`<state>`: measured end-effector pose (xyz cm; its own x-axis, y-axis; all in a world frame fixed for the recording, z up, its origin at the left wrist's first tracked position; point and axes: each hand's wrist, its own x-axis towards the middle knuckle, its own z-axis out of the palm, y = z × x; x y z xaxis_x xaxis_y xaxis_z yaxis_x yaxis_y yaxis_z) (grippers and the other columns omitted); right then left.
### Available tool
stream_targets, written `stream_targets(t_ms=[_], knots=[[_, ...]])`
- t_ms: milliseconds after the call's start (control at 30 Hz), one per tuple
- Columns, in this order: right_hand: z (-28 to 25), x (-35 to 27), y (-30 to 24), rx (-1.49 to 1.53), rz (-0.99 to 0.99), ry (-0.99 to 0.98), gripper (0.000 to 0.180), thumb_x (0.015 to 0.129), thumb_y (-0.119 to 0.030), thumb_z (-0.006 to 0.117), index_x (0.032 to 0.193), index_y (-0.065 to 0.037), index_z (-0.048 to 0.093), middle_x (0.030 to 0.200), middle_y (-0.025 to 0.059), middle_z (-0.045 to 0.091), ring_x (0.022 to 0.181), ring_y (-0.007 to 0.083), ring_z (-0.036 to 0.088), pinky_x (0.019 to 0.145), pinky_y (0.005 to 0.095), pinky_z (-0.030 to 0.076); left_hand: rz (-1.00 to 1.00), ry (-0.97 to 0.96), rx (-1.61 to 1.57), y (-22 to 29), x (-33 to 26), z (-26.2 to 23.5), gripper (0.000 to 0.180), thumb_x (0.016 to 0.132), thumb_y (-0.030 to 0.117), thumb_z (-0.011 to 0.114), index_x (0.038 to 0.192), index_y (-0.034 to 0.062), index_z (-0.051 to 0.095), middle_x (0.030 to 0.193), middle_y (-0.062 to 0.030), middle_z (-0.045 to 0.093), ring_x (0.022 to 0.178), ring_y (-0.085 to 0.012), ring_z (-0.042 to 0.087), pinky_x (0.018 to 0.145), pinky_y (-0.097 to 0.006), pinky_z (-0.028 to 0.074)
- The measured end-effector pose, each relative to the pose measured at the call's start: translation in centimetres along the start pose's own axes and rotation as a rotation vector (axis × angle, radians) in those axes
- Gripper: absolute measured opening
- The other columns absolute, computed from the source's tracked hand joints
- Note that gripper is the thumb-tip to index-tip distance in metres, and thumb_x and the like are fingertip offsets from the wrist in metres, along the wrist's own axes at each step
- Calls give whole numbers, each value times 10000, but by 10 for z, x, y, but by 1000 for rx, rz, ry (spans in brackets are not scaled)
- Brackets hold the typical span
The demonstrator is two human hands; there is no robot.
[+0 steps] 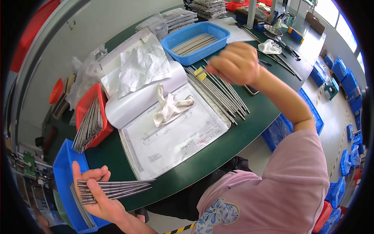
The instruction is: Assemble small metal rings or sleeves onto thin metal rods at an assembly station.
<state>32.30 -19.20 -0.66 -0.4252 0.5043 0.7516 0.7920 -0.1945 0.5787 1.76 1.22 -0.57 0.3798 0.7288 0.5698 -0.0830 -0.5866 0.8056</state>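
The left hand [104,204] is clamping thin metal rods [124,188] near one end, by the blue bin [63,162]; the blurred right hand [233,64] is curling near other rods [224,95], its grip unclear. Probably stiff and slippery, the bundle is likely needing a mid-length hold.

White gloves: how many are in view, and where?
2. One glove lies on the drawing; the other glove lies on the table, beyond the right hand and to its right. More could be hidden behind other things.
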Motion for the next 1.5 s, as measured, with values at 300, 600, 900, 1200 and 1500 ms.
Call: stream_targets(t_ms=[300, 600, 900, 1200, 1500], knots=[[-30, -103, -70, 259, 124, -353, 148, 707, -150, 668, 756, -48, 573, 571, 1, 471, 493, 142, 499, 442, 262, 385, 26, 63, -73, 3, -1, -4, 343, 906, 159, 403, 1142, -87, 441, 762, -116, 556, 675, -184, 591, 590, -248, 501], [-5, 4, -69, 1045, 686, -506, 233, 754, 87, 467, 960, 14, 550, 762, 119, 544, 677, 226, 566, 616, 310, 455, -42, -105, -319, -6, -4, -9, 260, 882, 85, 480, 1076, -79, 528, 808, -133, 630, 742, -154, 594, 695, -264, 484], [27, 161, -100, 1533, 118, -73, 184, 709, 99, 522, 848, 6, 597, 785, 108, 583, 658, 209, 581, 591, 278, 452, -46, -164, -338, 5, -18, -22, 218, 882, 66, 496, 1046, -65, 555, 832, -123, 638, 787, -148, 611, 726, -256, 485], [40, 199, -118, 1625, 233, -104, 10, 800, -10, 532, 798, 0, 531, 591, 60, 576, 512, 112, 578, 489, 237, 444, 17, -179, -315, 1, -12, -14, 226, 890, 92, 504, 1033, -77, 549, 841, -132, 640, 773, -154, 618, 726, -266, 492], [40, 206, -121, 1802, 300, -257, 121, 853, -64, 520, 764, 18, 516, 537, 40, 525, 469, 78, 540, 443, 210, 407, 36, -204, -282, 1, -12, -14, 218, 893, 99, 500, 1011, -75, 557, 835, -128, 640, 759, -153, 616, 713, -268, 494]])
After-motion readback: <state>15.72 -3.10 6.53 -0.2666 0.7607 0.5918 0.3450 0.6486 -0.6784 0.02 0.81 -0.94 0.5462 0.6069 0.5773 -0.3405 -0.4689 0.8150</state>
